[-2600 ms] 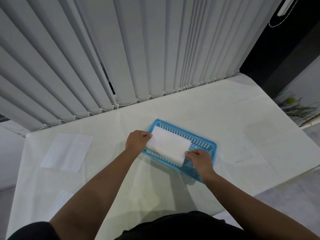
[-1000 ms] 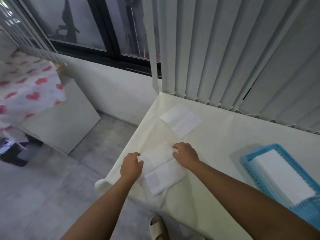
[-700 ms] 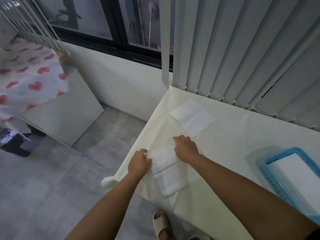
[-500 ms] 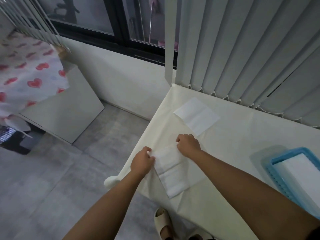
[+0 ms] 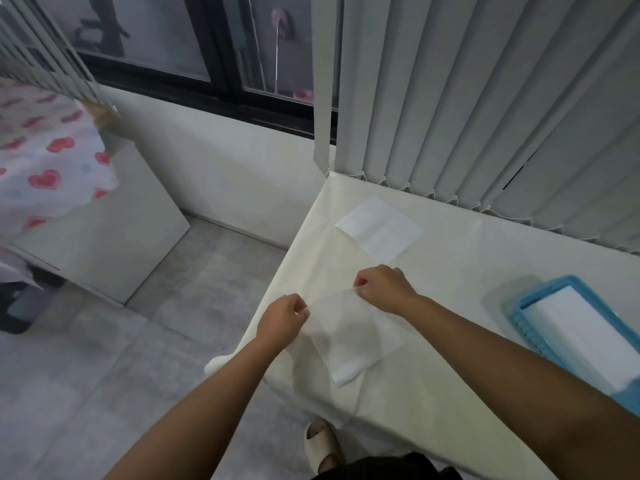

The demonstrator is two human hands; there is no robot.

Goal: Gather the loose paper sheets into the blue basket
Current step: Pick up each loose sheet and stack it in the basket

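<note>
A thin white paper sheet [image 5: 349,337] lies near the table's left corner, its far edge lifted. My left hand [image 5: 282,320] pinches its left upper corner. My right hand [image 5: 384,289] pinches the right upper corner. A second white sheet [image 5: 379,228] lies flat further back, close to the blinds. The blue basket [image 5: 526,308] sits at the right edge of the view with a stack of white sheets [image 5: 595,337] inside; my right forearm hides its near part.
The table [image 5: 467,258] has a cream cloth, and its left edge drops to a grey floor. Vertical blinds [image 5: 485,98] hang along the table's back. A white board [image 5: 104,230] leans at left. A foot in a sandal [image 5: 322,448] stands below the table edge.
I turned from the basket to the table's left corner. Both hands went from pressing on the near sheet to pinching its upper corners, and its far edge has risen off the cloth.
</note>
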